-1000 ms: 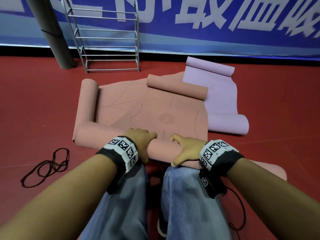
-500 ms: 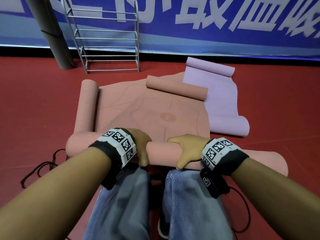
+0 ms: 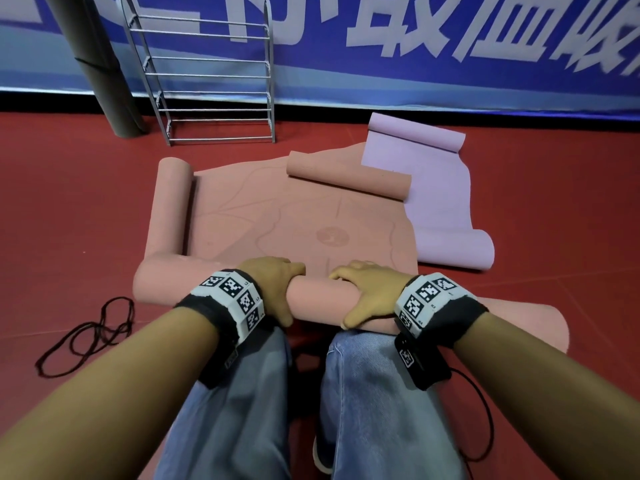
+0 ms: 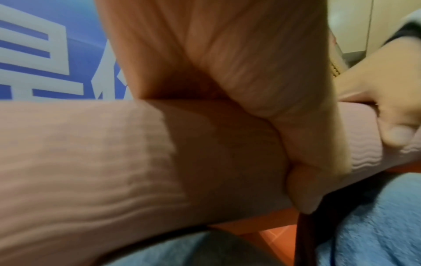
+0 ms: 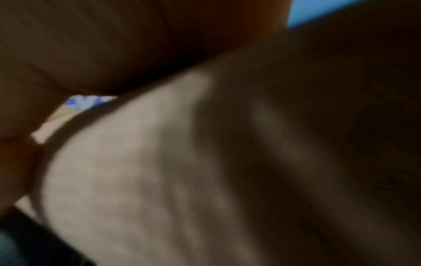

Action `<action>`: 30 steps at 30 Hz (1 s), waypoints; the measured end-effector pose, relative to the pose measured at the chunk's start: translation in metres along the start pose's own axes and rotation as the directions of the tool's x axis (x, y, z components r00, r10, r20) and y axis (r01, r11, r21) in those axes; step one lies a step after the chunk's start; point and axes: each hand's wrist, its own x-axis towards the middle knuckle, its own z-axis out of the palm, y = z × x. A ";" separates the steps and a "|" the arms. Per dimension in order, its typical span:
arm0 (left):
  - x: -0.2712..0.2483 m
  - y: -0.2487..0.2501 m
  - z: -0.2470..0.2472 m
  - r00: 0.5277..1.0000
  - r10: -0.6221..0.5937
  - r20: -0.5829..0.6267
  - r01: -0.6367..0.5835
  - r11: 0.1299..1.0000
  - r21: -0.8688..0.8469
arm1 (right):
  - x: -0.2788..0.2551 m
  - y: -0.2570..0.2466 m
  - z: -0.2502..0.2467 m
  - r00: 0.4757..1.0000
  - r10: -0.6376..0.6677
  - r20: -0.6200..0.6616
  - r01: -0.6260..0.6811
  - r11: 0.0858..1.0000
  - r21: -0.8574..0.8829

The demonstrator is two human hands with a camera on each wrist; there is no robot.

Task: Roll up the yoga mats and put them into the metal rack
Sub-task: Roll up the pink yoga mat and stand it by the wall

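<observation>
- where the near end of the pink yoga mat (image 3: 298,220) is wound into a thick roll (image 3: 322,299), both hands sit on top of it, side by side with a short stretch of roll between them.
- left hand (image 3: 277,285): fingers curled over the far side of the roll, thumb down the near side; the left wrist view shows the thumb (image 4: 305,180) pressed flat on the ribbed mat surface.
- right hand (image 3: 367,292): gripping the same roll, fingers over the top, thumb on the near face; the right wrist view is dark and blurred and shows only mat surface.
- roll: lies across the scene just beyond the person's knees, on the red floor (image 3: 69,209); its left end reaches past the left wrist, its right end past the right wrist.
- pink yoga mat, remainder: flat beyond the hands, left edge curled into a long tube (image 3: 173,206), a further pink roll (image 3: 349,180) lying across its far right corner.
- lilac yoga mat (image 3: 440,202): to the right, partly under the pink one, both ends curled.
- metal rack (image 3: 207,74): upright at far left against the blue banner (image 3: 415,64), holding nothing visible.
- grey rolled mat (image 3: 100,64): leaning just left of the rack.
- black cord (image 3: 86,334): looped on the floor, near left.
- blue jeans (image 3: 374,410): the person's legs, nearest the camera.
</observation>
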 end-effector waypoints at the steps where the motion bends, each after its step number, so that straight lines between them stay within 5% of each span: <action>1: 0.001 -0.002 -0.001 1.000 -0.006 0.009 0.006 1.000 -0.022 | -0.001 -0.003 0.000 0.999 -0.005 -0.035 0.003 0.999 -0.037; 6: 0.006 -0.017 -0.010 0.994 -0.037 0.102 0.066 0.950 -0.305 | -0.004 -0.014 0.014 0.992 0.001 -0.130 -0.023 0.986 -0.164; 8: 0.005 -0.015 -0.013 0.995 -0.025 0.093 0.050 0.962 -0.270 | -0.001 -0.011 0.017 0.986 0.015 -0.165 -0.041 0.987 -0.157; 11: 0.005 -0.010 0.003 0.999 -0.019 -0.030 0.019 1.000 -0.008 | 0.003 -0.008 0.016 0.987 0.016 -0.157 -0.035 0.992 -0.119; 15: 0.005 -0.014 0.016 0.961 0.125 -0.247 -0.131 0.991 -0.006 | 0.009 -0.001 0.009 0.992 0.038 -0.121 -0.038 0.999 0.003; 22: 0.013 -0.004 0.012 0.992 0.019 -0.126 -0.006 0.995 0.096 | 0.014 0.005 0.006 0.997 0.019 -0.081 -0.012 0.997 0.080; 27: 0.026 -0.003 -0.003 1.000 -0.026 0.009 0.026 0.999 -0.029 | 0.012 0.004 0.008 0.986 0.025 -0.167 -0.057 0.980 -0.190; 30: 0.032 -0.003 -0.006 0.998 -0.023 0.059 0.028 0.996 -0.084 | 0.014 0.002 0.016 0.978 0.051 -0.204 -0.093 0.975 -0.203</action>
